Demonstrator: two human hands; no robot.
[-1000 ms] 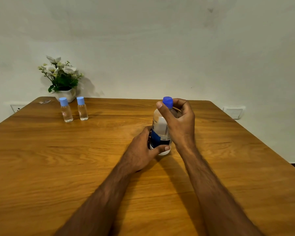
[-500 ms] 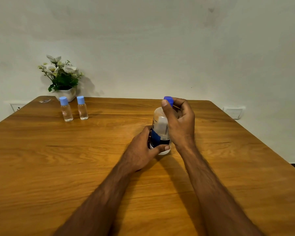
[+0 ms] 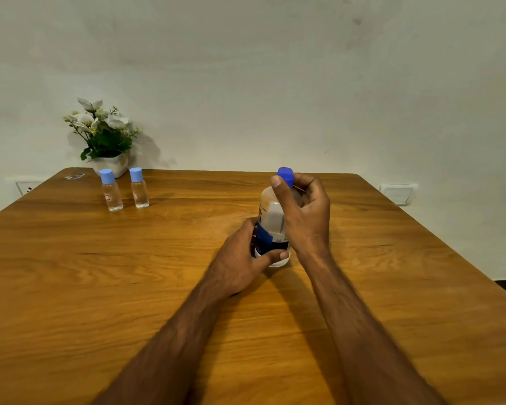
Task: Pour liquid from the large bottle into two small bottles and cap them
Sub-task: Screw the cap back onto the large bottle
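- Blue cap (image 3: 285,173): my right hand (image 3: 307,213) fingers (image 3: 277,182) are pinching it, for unscrewing, I judge.
- My left hand (image 3: 243,258) is gripping the large bottle (image 3: 270,220), steadying it upright mid-surface (image 3: 158,273).
- Two small bottles (image 3: 111,191) are waiting capped, far left.

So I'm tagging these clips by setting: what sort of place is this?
Probably a plain room at home or in an office: a wooden table against a bare wall, a potted flower arrangement, and a wall socket.

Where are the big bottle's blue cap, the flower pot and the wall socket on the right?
blue cap (image 3: 285,173), head view, its top above the thumb.
flower pot (image 3: 113,166), head view, white front wall.
wall socket (image 3: 398,194), head view, plate centre.
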